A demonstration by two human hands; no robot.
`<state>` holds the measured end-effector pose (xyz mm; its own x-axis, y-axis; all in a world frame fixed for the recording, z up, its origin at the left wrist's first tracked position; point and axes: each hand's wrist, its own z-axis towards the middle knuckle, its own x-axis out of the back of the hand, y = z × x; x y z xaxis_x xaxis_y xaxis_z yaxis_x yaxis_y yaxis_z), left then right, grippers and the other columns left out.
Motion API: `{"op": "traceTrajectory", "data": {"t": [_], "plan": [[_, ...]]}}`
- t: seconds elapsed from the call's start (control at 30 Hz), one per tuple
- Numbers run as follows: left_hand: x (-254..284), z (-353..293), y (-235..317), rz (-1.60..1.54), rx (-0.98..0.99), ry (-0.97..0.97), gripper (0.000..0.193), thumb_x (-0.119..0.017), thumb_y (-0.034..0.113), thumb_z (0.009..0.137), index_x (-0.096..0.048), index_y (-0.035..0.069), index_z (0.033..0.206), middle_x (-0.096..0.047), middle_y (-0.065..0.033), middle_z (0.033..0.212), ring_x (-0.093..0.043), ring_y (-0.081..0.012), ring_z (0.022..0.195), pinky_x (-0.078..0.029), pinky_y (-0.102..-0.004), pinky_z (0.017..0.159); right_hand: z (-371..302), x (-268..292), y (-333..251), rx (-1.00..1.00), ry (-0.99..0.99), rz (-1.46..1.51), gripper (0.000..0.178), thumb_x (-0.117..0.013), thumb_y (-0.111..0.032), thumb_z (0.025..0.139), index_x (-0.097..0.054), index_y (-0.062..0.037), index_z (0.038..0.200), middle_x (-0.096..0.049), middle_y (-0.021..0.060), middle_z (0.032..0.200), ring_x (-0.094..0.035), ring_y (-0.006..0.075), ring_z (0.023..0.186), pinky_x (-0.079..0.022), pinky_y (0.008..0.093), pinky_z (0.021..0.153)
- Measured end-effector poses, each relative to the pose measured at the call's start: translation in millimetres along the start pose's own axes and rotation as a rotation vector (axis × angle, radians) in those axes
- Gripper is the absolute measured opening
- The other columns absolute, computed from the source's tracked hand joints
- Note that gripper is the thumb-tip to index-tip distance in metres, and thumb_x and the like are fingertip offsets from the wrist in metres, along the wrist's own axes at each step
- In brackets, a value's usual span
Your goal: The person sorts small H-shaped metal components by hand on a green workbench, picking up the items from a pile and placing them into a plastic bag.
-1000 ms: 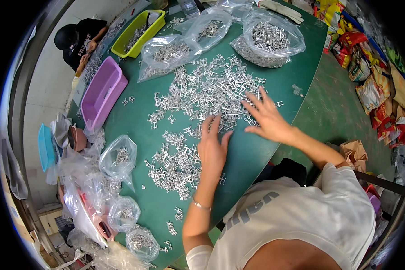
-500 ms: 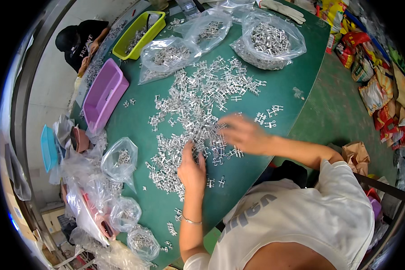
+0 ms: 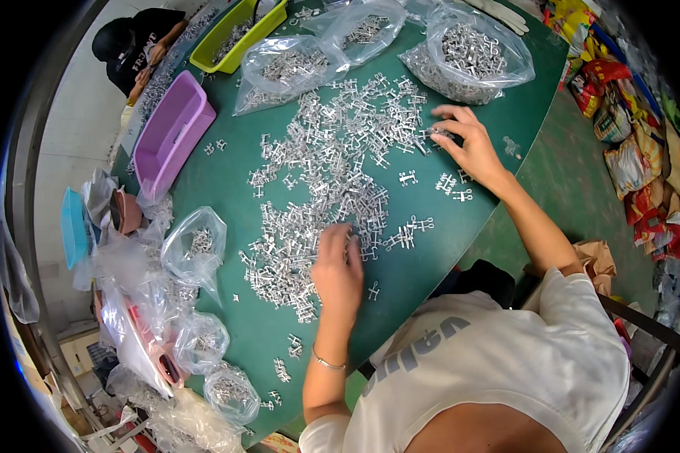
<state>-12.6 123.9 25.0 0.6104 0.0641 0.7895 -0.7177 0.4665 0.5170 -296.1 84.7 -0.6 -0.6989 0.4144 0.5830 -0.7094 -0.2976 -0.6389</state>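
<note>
A spread heap of small silvery metal clips [image 3: 310,219], each with looped ends, lies on the green tabletop. My left hand [image 3: 338,272] rests over the heap's near right part, thumb and fingers apart, with clips under the fingertips. At the heap's far right edge, my right hand [image 3: 468,147] is curled, its thumb and fingers closed round a few metal clips [image 3: 440,133]. A single clip [image 3: 408,178] and a small group of clips [image 3: 447,183] lie right of the heap, below my right hand.
Clear plastic bags of clips [image 3: 472,57] line the table's far side. A purple basket [image 3: 175,140] and a yellow-green basket [image 3: 238,38] stand at left. More bags [image 3: 196,241] lie nearer. Another person [image 3: 140,49] works at far left. Colourful sacks [image 3: 619,136] line the floor at right.
My right hand has moved away from the heap's middle, out to its far right edge, and closed on clips. My left hand stays at the heap, moved slightly to the right.
</note>
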Motion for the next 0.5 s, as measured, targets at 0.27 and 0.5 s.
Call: {"op": "traceTrajectory", "data": {"t": [0.27,0.5], "plan": [[-31,-21,25,-0.002,-0.043,-0.339,0.025,-0.062,0.012,0.079,-0.058,0.008,0.103,-0.053,-0.0080,0.108,-0.060,-0.0269,0.058,-0.049,-0.0360,0.051,-3,23,-14,-0.713,-0.251,0.834,0.020,-0.051,-0.005,0.087,-0.056,-0.0019,0.106,-0.057,0.0008,0.078,-0.052,0.0077,0.066,-0.043,0.0211,0.062],[-19,-27,26,0.050,0.050,-0.335,0.023,-0.062,0.008,0.078,-0.057,0.006,0.100,-0.053,-0.0091,0.107,-0.059,-0.0255,0.058,-0.048,-0.0366,0.052,-36,23,-36,-0.343,-0.311,0.274,0.026,-0.062,-0.015,0.081,-0.057,-0.0045,0.104,-0.056,0.0065,0.084,-0.054,0.0171,0.073,-0.044,0.0272,0.067]]}}
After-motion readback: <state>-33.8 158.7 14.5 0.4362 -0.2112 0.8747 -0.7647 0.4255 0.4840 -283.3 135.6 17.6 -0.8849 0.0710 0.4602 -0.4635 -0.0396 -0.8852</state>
